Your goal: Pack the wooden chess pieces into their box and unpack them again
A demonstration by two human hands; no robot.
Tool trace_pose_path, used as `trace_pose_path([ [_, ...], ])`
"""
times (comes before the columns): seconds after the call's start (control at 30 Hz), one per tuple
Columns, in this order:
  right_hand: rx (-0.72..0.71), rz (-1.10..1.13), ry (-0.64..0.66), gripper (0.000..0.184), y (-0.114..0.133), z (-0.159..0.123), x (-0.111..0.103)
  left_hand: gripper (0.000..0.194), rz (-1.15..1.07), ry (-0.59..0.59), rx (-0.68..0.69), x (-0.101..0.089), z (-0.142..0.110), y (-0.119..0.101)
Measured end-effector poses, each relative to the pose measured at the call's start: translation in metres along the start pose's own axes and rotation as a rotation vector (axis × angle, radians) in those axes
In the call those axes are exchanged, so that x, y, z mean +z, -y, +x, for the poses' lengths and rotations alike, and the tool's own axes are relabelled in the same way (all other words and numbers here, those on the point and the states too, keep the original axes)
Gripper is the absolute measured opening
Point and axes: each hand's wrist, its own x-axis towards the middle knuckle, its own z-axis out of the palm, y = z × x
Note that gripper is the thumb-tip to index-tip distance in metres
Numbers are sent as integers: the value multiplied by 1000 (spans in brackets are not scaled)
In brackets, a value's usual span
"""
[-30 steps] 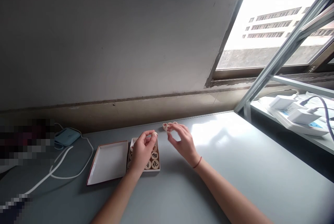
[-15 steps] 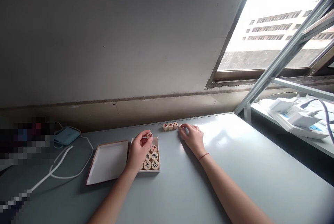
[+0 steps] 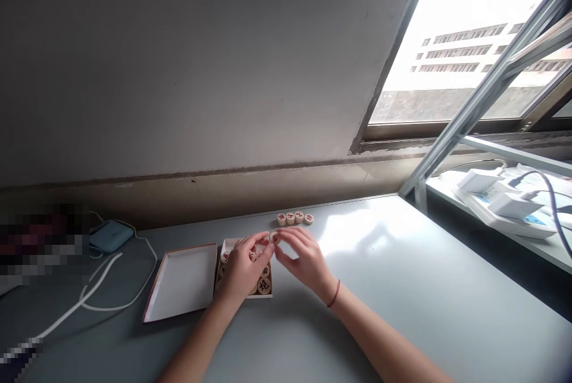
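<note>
Moved since the earlier frame: right hand [image 3: 300, 252], back from the far row to meet the left hand [image 3: 242, 264] at the box's one o'clock corner; the row's fourth disc now stands free of fingers.

In hand: one small, round, pale wood-like disc [image 3: 273, 237], raised, pinched between left thumb and fingers. Right fingertips touch or nearly touch it; whether they grip cannot be told.

Set out: row of four round, pale wood-like discs with red characters [image 3: 290, 217], on the smooth grey tabletop [image 3: 308, 335], between one and two o'clock from the box.

Boxed: open, shallow white cardboard box [image 3: 227, 244], holding several like discs, some marked red, some black; count hidden by the left hand.

Beside it, nine o'clock: shallow, white-lined, reddish-edged cardboard lid [image 3: 183, 282], inside face up.

Tally, as judged: four discs placed, one between hands, several left in the box; an early stage.
</note>
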Motion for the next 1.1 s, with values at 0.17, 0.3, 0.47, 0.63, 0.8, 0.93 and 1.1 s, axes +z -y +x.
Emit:
trace_pose_path([
  [0.17, 393, -266, -133, 13, -61, -3, -19, 34, 352, -31, 145, -24, 11, 22],
  [0.3, 492, -336, 1, 16, -88, -12, -21, 37, 624, -39, 66, -48, 24, 49],
  [0.47, 481, -431, 104, 17, -89, -17, -14, 33, 700, 82, -95, -60, 29, 55],
  [0.63, 469, -469, 97, 18, -92, -20, -10, 29, 679, 61, -112, -57, 26, 53],
  [0.8, 541, -453, 105, 17, -90, -14, -7, 28, 673, 35, -139, -58, 25, 53],
  [0.93, 588, -417, 112, 17, -87, -8, -6, 26, 700, 24, -154, -60, 22, 50],
  [1.1, 578, -393, 88, 20, -90, -13, -5, 26, 721, 3, -158, -59, 18, 50],
])
